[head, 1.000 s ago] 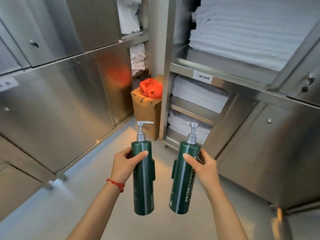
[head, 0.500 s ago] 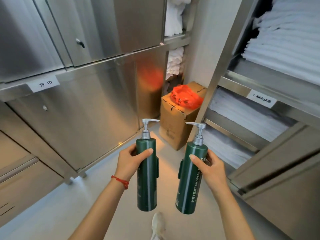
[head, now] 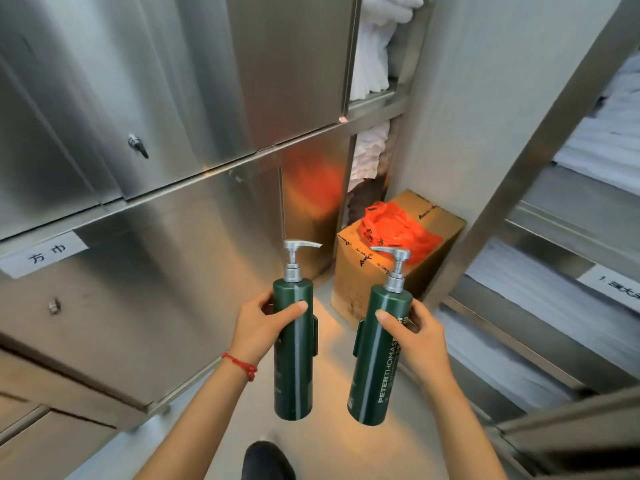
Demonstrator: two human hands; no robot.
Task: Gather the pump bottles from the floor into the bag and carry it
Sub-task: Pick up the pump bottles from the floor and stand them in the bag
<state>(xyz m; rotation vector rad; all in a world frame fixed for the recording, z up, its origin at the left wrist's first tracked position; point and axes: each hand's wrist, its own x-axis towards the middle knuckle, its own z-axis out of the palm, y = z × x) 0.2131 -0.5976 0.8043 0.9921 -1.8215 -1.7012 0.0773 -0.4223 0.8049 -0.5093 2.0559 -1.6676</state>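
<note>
We hold each rigid, glossy pump bottle upright at its shoulder: left hand (head: 258, 329) wrapped round the left bottle (head: 293, 351), right hand (head: 417, 341) round the right bottle (head: 381, 362); likely slippery, so our grip stays on the body, not the pump; the orange bag (head: 398, 230) lies at one o'clock.

Steel cabinets (head: 166, 98) (linen-stocked), pale floor (head: 332, 441)

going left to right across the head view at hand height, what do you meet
steel cabinet door → left hand → left pump bottle → right pump bottle → right hand → shelf of white linens
</note>
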